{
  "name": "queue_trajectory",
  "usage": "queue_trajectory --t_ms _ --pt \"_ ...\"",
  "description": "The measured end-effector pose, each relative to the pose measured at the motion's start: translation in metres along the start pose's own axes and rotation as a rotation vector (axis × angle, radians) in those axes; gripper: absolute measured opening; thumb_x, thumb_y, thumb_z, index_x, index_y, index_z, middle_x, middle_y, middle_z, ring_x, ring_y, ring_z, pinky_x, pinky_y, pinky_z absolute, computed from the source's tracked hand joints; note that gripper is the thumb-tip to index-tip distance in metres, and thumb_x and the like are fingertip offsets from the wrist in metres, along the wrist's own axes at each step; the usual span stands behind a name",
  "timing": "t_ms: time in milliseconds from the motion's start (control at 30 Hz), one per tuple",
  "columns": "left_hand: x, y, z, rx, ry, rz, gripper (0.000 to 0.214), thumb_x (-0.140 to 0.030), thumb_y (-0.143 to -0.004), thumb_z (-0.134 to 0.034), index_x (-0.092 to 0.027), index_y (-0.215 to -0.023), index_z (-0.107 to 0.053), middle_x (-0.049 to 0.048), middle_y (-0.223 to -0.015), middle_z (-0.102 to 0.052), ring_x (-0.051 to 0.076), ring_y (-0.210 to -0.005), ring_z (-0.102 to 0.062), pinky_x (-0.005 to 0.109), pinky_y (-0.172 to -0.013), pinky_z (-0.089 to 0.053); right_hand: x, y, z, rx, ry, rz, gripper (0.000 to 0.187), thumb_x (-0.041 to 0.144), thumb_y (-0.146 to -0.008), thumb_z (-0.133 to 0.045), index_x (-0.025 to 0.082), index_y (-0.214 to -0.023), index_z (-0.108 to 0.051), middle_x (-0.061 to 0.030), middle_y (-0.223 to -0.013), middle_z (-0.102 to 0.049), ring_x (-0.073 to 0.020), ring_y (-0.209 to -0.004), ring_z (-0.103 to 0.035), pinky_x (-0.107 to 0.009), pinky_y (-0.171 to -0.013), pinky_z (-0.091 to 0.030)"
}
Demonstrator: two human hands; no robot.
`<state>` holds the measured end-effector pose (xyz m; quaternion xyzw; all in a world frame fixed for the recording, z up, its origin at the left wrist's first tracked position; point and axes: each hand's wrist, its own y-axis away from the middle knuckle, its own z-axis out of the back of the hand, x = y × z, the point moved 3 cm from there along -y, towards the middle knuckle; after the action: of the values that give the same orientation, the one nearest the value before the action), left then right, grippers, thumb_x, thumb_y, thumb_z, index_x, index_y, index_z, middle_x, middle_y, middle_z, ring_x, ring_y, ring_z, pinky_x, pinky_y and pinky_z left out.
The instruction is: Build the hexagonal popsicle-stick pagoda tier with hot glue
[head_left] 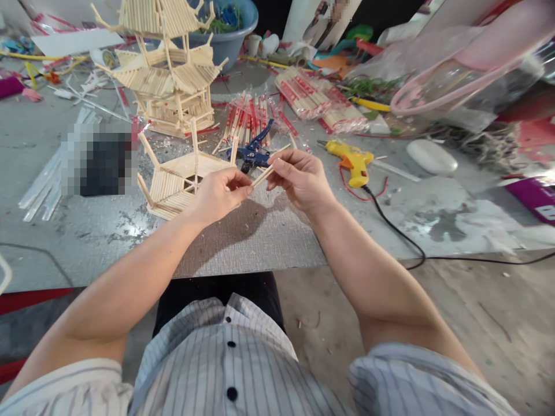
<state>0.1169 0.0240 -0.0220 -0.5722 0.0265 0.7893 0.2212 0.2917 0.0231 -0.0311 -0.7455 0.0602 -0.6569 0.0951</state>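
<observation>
Between my two hands is a thin pale wooden stick [262,175]. Its near end is pinched by the fingertips of my left hand [219,193], while my right hand [301,178] grips the other part with thumb and fingers. A second stick end shows above the right fingers; whether it is a separate stick I cannot tell. Just behind the hands lies a blue hand cutter [254,155]. Partly covered by my left hand and forearm, a six-sided wooden stick frame [173,193] with upright posts rests on the table.
A tiered stick pagoda [173,75] stands behind the frame. Wrapped chopsticks [303,95] lie at the back. To the right are a yellow glue gun [353,162] with its black cord and a white oval object [432,156]. Clear glue sticks [47,185] lie left, near a blurred dark object.
</observation>
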Motion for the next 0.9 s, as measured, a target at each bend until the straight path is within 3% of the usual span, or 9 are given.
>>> queue_trajectory --t_ms 200,367,467,567,667,733,833,900 --pt "-0.007 0.003 -0.006 0.201 0.012 -0.016 0.013 -0.028 -0.077 -0.065 -0.018 -0.081 -0.071 -0.0028 -0.058 -0.06 0.008 -0.051 -0.051 0.021 -0.051 -0.039 0.006 0.008 -0.014 0.158 0.154 0.032 0.04 0.055 -0.067 -0.076 0.019 -0.083 -0.068 0.0034 -0.064 -0.062 -0.0066 -0.05 -0.053 -0.023 -0.05 -0.047" --pt "-0.008 0.004 -0.003 0.152 0.022 0.039 0.005 -0.02 -0.073 -0.069 -0.016 -0.07 -0.066 -0.0027 -0.056 -0.06 0.008 -0.049 -0.05 0.02 -0.049 -0.038 0.006 0.011 -0.017 0.186 0.178 0.072 0.043 0.056 -0.07 -0.073 0.02 -0.094 -0.07 0.0029 -0.067 -0.063 -0.0061 -0.05 -0.052 -0.023 -0.05 -0.045" --pt "-0.005 0.003 -0.002 0.118 0.132 0.145 0.013 -0.015 -0.072 -0.07 -0.017 -0.067 -0.059 -0.004 -0.051 -0.055 0.007 -0.043 -0.049 0.02 -0.044 -0.038 0.011 0.007 -0.001 0.073 0.231 0.124 0.042 0.057 -0.075 -0.068 0.021 -0.097 -0.069 0.0017 -0.068 -0.064 -0.0076 -0.051 -0.053 -0.024 -0.051 -0.045" --pt "-0.009 0.0 0.002 0.068 0.259 0.208 0.021 -0.01 -0.071 -0.072 -0.017 -0.065 -0.053 -0.0044 -0.054 -0.055 0.007 -0.042 -0.051 0.019 -0.042 -0.044 0.024 -0.001 0.033 -0.204 0.465 0.101 0.025 0.042 -0.082 -0.066 0.02 -0.093 -0.069 -0.0007 -0.07 -0.066 -0.0094 -0.054 -0.055 -0.026 -0.057 -0.047" --pt "-0.018 -0.002 0.01 0.02 0.302 0.177 0.024 -0.006 -0.067 -0.075 -0.018 -0.068 -0.054 -0.0047 -0.059 -0.056 0.006 -0.044 -0.053 0.018 -0.042 -0.048 0.043 -0.003 0.07 -0.494 0.999 -0.055 0.018 0.022 -0.08 -0.064 0.015 -0.094 -0.073 -0.0096 -0.085 -0.072 -0.0153 -0.073 -0.064 -0.032 -0.076 -0.048" --pt "-0.023 -0.002 0.017 0.018 0.282 0.135 0.026 -0.007 -0.065 -0.078 -0.018 -0.068 -0.054 -0.0053 -0.057 -0.055 0.005 -0.043 -0.053 0.017 -0.04 -0.047 0.052 -0.001 0.089 -0.582 1.251 -0.244 0.023 0.024 -0.08 -0.063 0.015 -0.098 -0.074 -0.0152 -0.1 -0.073 -0.0247 -0.098 -0.065 -0.039 -0.089 -0.045" --pt "-0.025 0.003 0.032 0.016 0.231 0.087 0.029 -0.013 -0.062 -0.082 -0.018 -0.066 -0.054 -0.0052 -0.054 -0.053 0.007 -0.041 -0.054 0.017 -0.037 -0.047 0.051 0.007 0.11 -0.577 1.408 -0.567 0.036 0.033 -0.08 -0.065 0.018 -0.112 -0.072 -0.0202 -0.122 -0.066 -0.0343 -0.116 -0.059 -0.046 -0.09 -0.044" --pt "-0.024 0.007 0.043 -0.002 0.196 0.075 0.029 -0.018 -0.062 -0.083 -0.018 -0.065 -0.055 -0.0041 -0.053 -0.054 0.009 -0.042 -0.057 0.019 -0.038 -0.049 0.043 0.012 0.121 -0.552 1.469 -0.696 0.043 0.039 -0.079 -0.065 0.017 -0.115 -0.071 -0.0244 -0.127 -0.062 -0.0384 -0.119 -0.057 -0.049 -0.085 -0.044"
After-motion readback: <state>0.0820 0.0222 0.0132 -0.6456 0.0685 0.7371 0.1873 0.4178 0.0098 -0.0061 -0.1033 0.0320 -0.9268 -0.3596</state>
